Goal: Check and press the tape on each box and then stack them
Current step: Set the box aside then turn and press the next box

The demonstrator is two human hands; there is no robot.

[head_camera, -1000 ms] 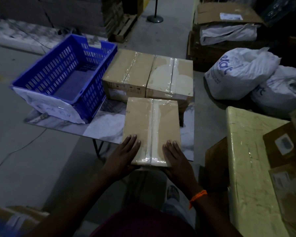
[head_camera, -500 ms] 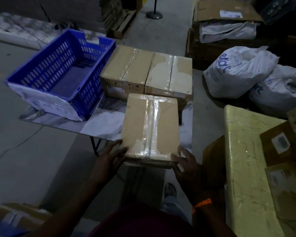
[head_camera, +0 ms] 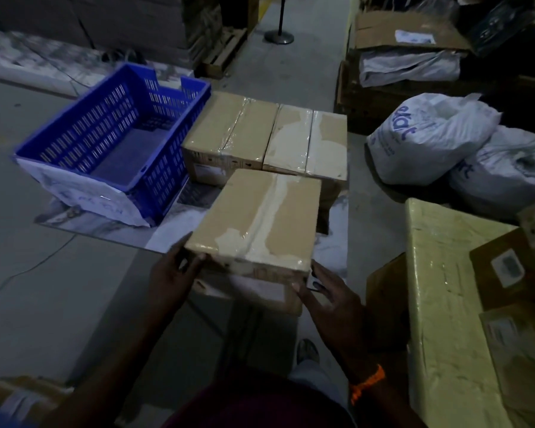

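Brown cardboard box (head_camera: pixel 257 217), sealed along its top with a strip of clear tape (head_camera: pixel 269 211), is held tilted at the near edge of the white marbled table (head_camera: pixel 173 230). The left hand (head_camera: pixel 173 273) grips its near left corner, with the fingers curled round the edge. The right hand (head_camera: pixel 328 298) lies against the near right corner with its fingers spread and fairly straight, and its thumb is on the near face. Below the near edge is a cardboard face with a pale label; its print cannot be read, and I cannot tell whether it belongs to this box or to another under it.

Just beyond stand two more taped boxes, side by side and touching: the left far box (head_camera: pixel 229 131) and the right far box (head_camera: pixel 306 140). The left one has a small label and handling marks on its near face, too small to read. To their left on the table is a blue slotted plastic crate (head_camera: pixel 115 134). White paper (head_camera: pixel 84 193) covers the crate's near end, and the faint handwriting on it is not legible.

On the floor to the right lie two white sacks. The nearer-left sack (head_camera: pixel 426 140) has blue lettering that appears to read "ekart", and the other sack (head_camera: pixel 507 171) shows only "rt". Near right is a large yellow wrapped parcel (head_camera: pixel 439 304) carrying small brown parcels (head_camera: pixel 504 267) with white labels that are blurred. An orange wristband (head_camera: pixel 368 383) circles the right wrist.
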